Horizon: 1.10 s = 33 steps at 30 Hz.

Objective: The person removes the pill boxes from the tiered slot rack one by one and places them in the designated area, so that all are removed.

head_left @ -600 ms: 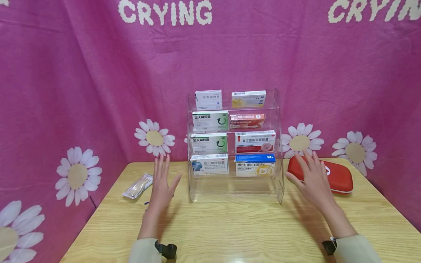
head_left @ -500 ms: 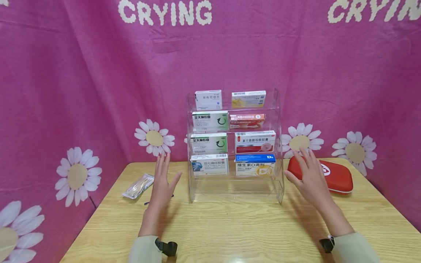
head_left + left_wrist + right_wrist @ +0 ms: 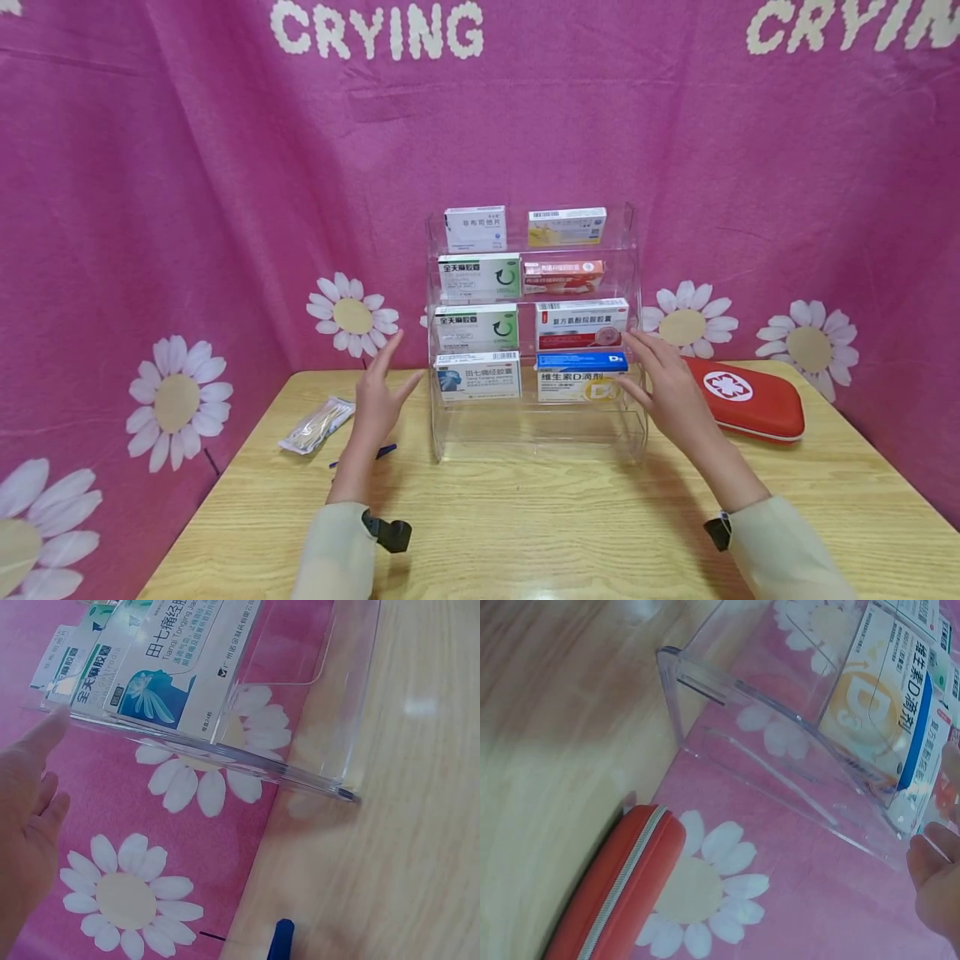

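Observation:
A clear acrylic tiered rack (image 3: 536, 429) stands on the table with medicine boxes in two columns. My left hand (image 3: 377, 398) is raised beside its left side, fingers straight and thumb apart, holding nothing. In the left wrist view, a fingertip is right at the rack's edge (image 3: 217, 750), near the white-and-blue medicine box (image 3: 161, 682). My right hand (image 3: 670, 392) reaches to the rack's right side with fingers extended. Its fingertips overlap the edges of the red-and-white capsule box (image 3: 577, 325) and the blue-topped vitamin D drops box (image 3: 573, 379) in the head view.
A red zippered first-aid case (image 3: 757, 404) lies right of the rack, behind my right hand. Left of the rack are a clear packet of cotton swabs (image 3: 317, 425) and a slim blue object (image 3: 386, 451), partly behind my left wrist. A pink flowered curtain (image 3: 540, 133) hangs behind.
Both hands have moved inward toward the rack, the right one farther, uncovering more of the red case. The rack and its boxes have not moved.

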Each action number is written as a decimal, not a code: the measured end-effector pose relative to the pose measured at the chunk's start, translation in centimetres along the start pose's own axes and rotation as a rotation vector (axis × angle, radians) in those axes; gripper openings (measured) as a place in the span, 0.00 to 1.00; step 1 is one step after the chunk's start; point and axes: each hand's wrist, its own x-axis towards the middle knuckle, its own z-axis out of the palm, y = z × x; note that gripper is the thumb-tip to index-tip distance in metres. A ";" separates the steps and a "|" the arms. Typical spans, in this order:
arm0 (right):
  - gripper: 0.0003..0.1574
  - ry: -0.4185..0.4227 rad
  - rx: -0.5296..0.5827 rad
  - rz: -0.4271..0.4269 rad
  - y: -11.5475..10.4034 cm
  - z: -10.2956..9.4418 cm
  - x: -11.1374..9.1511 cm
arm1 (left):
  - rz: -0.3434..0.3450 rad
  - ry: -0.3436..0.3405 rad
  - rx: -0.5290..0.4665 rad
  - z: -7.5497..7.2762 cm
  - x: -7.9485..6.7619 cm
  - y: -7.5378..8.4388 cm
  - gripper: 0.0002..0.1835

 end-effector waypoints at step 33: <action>0.28 -0.117 -0.135 -0.018 -0.5 1.5 0.9 | 0.062 -0.174 -0.006 0.8 2.2 -0.4 0.31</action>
